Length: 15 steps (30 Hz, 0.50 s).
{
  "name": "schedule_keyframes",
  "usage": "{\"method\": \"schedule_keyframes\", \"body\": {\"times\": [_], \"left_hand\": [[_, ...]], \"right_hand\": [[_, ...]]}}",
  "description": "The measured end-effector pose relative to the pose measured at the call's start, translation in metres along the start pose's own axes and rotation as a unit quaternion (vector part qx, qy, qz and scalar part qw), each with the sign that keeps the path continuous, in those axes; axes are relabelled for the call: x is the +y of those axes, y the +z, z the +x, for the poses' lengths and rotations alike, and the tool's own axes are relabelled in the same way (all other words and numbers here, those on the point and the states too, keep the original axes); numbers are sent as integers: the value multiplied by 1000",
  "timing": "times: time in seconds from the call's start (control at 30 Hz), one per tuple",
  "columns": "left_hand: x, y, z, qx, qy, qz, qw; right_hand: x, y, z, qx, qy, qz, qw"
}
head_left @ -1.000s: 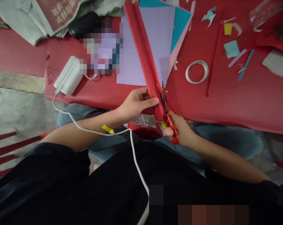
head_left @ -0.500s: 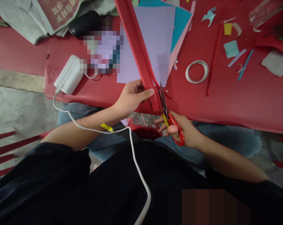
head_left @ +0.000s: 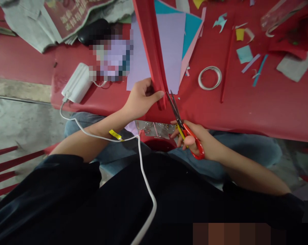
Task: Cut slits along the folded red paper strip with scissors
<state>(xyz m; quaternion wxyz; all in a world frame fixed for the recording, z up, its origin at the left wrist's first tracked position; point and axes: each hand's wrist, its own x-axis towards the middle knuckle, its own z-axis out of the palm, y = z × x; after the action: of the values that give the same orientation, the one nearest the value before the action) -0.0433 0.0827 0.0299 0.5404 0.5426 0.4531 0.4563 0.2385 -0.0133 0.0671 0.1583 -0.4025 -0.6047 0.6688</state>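
My left hand [head_left: 141, 98] is closed around the lower part of a long, folded strip of red paper [head_left: 151, 44], thumb on top. The strip slants up and away over the lilac paper sheets [head_left: 169, 47]. In my right hand [head_left: 206, 141] is a pair of scissors [head_left: 178, 119] with red and yellow handles, my thumb through the red loop. Their blades stand slightly apart, tips close to the strip's right edge beside my left thumb. Whether the blades touch the paper I cannot tell.
A roll of white tape [head_left: 210, 78] lies on the red table [head_left: 258, 112], with paper scraps [head_left: 244, 54] beyond it. A white power bank [head_left: 77, 83] sits at left; its white cable [head_left: 141, 156] crosses my left forearm. Newspaper [head_left: 28, 25] and a black case [head_left: 94, 31] lie behind.
My left hand and the red strip have shifted slightly left and away from me, and the strip stands steeper. The scissors' blades have swung left and spread a little wider.
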Motion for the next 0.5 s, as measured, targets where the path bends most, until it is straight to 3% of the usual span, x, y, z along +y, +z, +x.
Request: {"method": "schedule_keyframes", "body": {"times": [0.27,0.5], "left_hand": [[-1,8,-9,-71,18,-49,996],[5,11,-17,-138,-36,-128,982]], "right_hand": [[-3,6,11,50,-35,-88,994],[-1,5,22,70,-46,-155,984]]}}
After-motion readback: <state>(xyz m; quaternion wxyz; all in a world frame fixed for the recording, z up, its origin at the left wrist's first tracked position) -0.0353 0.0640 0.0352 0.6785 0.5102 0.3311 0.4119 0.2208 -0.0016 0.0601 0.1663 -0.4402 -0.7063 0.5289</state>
